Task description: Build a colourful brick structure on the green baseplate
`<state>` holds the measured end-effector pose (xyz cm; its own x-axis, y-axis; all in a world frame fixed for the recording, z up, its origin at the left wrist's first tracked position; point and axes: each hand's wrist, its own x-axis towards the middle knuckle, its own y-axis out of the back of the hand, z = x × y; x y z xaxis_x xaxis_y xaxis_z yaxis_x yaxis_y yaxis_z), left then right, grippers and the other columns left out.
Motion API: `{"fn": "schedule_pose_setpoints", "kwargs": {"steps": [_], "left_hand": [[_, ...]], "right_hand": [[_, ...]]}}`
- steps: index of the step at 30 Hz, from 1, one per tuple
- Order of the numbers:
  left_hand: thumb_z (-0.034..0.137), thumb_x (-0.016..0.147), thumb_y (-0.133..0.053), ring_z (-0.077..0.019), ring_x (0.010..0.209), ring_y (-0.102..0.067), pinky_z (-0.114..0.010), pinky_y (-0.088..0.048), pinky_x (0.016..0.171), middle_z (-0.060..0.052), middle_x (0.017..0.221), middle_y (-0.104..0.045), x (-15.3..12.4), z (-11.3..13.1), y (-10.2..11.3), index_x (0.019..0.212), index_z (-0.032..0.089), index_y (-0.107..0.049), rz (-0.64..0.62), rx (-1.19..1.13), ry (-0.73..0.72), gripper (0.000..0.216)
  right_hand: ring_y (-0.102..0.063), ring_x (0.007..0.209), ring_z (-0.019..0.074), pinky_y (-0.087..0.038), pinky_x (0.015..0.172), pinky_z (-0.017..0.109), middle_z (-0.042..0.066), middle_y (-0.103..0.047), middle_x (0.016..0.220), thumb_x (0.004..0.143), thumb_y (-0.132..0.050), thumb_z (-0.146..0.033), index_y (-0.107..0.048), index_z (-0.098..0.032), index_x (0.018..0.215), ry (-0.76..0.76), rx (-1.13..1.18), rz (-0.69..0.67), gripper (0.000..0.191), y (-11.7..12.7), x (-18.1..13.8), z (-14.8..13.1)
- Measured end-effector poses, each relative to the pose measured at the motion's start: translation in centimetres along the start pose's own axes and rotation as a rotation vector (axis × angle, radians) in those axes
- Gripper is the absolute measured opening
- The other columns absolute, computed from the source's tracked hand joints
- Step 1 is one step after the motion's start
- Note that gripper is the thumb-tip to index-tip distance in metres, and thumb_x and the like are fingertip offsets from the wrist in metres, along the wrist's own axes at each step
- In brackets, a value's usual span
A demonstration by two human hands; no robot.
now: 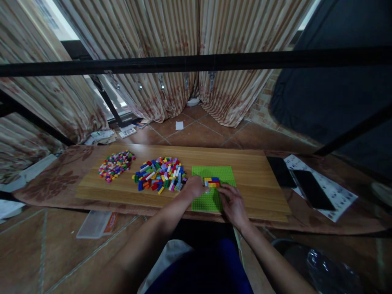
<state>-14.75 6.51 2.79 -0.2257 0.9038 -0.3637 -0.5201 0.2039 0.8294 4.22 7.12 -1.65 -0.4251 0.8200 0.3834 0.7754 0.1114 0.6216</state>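
A green baseplate (214, 173) lies on the wooden board, and a small block of yellow, red and blue bricks (211, 182) stands on it. My left hand (196, 188) rests at the plate's left edge, fingertips touching the left side of the brick block. My right hand (233, 203) lies on the plate's lower right part, its fingers reaching the block from below and right. Whether either hand holds a loose brick is hidden. A pile of larger mixed-colour bricks (160, 174) lies just left of my left hand.
A heap of small coloured pieces (116, 165) sits at the board's left. Two dark phones (312, 189) lie on a printed sheet (337, 194) to the right. A black frame bar (196, 63) crosses overhead. A clear plastic box (93, 224) lies on the tiled floor.
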Motion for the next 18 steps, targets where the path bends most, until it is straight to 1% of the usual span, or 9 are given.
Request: {"fn": "schedule_pose_setpoints", "kwargs": {"steps": [4, 8, 11, 14, 16, 18], "left_hand": [[0.041, 0.072, -0.069, -0.0176, 0.071, -0.066, -0.023, -0.046, 0.063, -0.002, 0.070, -0.070, -0.1, 0.0, 0.2, 0.075, 0.018, -0.073, -0.024, 0.000, -0.013, 0.023], [0.040, 0.071, -0.069, -0.0177, 0.072, -0.066, -0.022, -0.045, 0.062, -0.001, 0.066, -0.068, -0.5, 0.1, 0.6, 0.073, 0.018, -0.073, -0.012, -0.009, -0.029, 0.022], [0.040, 0.072, -0.069, -0.0192, 0.074, -0.066, -0.023, -0.045, 0.063, -0.003, 0.070, -0.070, -0.9, 0.2, 0.8, 0.077, 0.017, -0.074, 0.015, -0.022, -0.040, 0.025], [0.042, 0.076, -0.065, -0.0202, 0.076, -0.067, -0.025, -0.045, 0.065, -0.006, 0.075, -0.071, -1.5, 0.2, 1.1, 0.080, 0.015, -0.074, 0.042, -0.046, -0.061, 0.029], [0.041, 0.081, -0.060, -0.0200, 0.077, -0.066, -0.025, -0.045, 0.067, -0.007, 0.078, -0.072, -2.3, 0.3, 1.3, 0.082, 0.015, -0.074, 0.064, -0.070, -0.078, 0.029], [0.039, 0.085, -0.054, -0.0190, 0.078, -0.066, -0.026, -0.044, 0.068, -0.007, 0.082, -0.072, -3.7, 0.1, 1.3, 0.086, 0.015, -0.073, 0.088, -0.097, -0.092, 0.030]], "right_hand": [[-0.059, 0.106, 0.0246, -0.048, 0.094, 0.046, 0.010, -0.066, 0.112, 0.092, -0.047, -0.029, -0.072, -0.024, 0.099, -0.007, 0.017, 0.002, 0.026, 0.3, 0.3, -0.6], [-0.060, 0.104, 0.0249, -0.048, 0.093, 0.047, 0.010, -0.067, 0.111, 0.092, -0.047, -0.031, -0.072, -0.024, 0.099, -0.003, 0.022, 0.023, 0.027, 1.4, 0.4, -0.8], [-0.060, 0.104, 0.0242, -0.048, 0.093, 0.046, 0.010, -0.067, 0.110, 0.092, -0.047, -0.031, -0.072, -0.023, 0.099, 0.001, 0.027, 0.038, 0.027, 2.4, 0.4, -0.8], [-0.061, 0.103, 0.0235, -0.048, 0.094, 0.045, 0.010, -0.068, 0.108, 0.091, -0.047, -0.030, -0.072, -0.022, 0.098, -0.016, 0.022, 0.052, 0.026, 3.2, 0.2, -0.8], [-0.061, 0.103, 0.0234, -0.048, 0.094, 0.044, 0.010, -0.069, 0.107, 0.091, -0.047, -0.030, -0.071, -0.022, 0.098, -0.030, 0.007, 0.052, 0.027, 3.4, 0.0, -0.8], [-0.061, 0.102, 0.0237, -0.048, 0.094, 0.044, 0.010, -0.069, 0.107, 0.091, -0.046, -0.029, -0.071, -0.021, 0.099, -0.043, -0.031, 0.047, 0.028, 3.2, -0.3, -0.6]]}}
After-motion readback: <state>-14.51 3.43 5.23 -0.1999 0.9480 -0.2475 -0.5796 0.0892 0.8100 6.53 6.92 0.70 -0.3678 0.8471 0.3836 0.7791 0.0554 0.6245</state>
